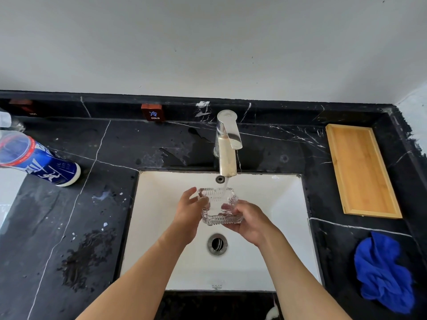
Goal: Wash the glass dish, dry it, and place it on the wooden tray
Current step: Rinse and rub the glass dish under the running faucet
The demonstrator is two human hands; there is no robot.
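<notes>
A square ribbed glass dish (218, 205) is held over the white sink (284, 204), tilted toward me, with water from the chrome faucet (227, 144) running into it. My left hand (189, 215) grips its left side, thumb over the rim. My right hand (248, 221) holds it from the right and underneath. The wooden tray (361, 169) lies bare on the black counter at the right. A crumpled blue cloth (383, 272) sits on the counter in front of the tray.
A blue and white bottle (39, 159) lies tilted on the left counter beside wet patches. The sink drain (217, 244) is below my hands. A small "COLD" sign (153, 113) stands on the back ledge.
</notes>
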